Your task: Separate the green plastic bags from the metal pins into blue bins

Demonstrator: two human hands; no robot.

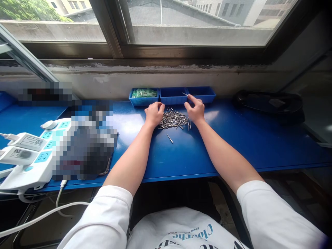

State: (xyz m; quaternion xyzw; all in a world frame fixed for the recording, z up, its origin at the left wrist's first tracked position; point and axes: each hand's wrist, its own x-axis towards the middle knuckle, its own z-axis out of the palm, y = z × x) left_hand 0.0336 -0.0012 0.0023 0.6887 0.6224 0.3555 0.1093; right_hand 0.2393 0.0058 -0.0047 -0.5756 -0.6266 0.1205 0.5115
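Observation:
Many small metal pins (173, 118) lie in a heap on the blue table. My left hand (155, 113) rests at the heap's left edge with its fingers curled together; what they hold, if anything, is hidden. Between the fingertips of my right hand (195, 108), one metal pin (184, 94) is pinched, raised in front of the blue bins. A single pin (169, 138) lies apart, nearer the front edge. Behind the heap stand three joined bins: the left bin (143, 101) holds green packets, the middle bin (173, 101) shows a bare inside, and the right bin (207, 98) has small dark things in it.
On the left are a white power strip (33, 166) with plugs and cables, and a blurred-out object (85, 148). A black object (271, 103) lies at the back right of the blue table (181, 162). A window frame (192, 52) and low wall run behind.

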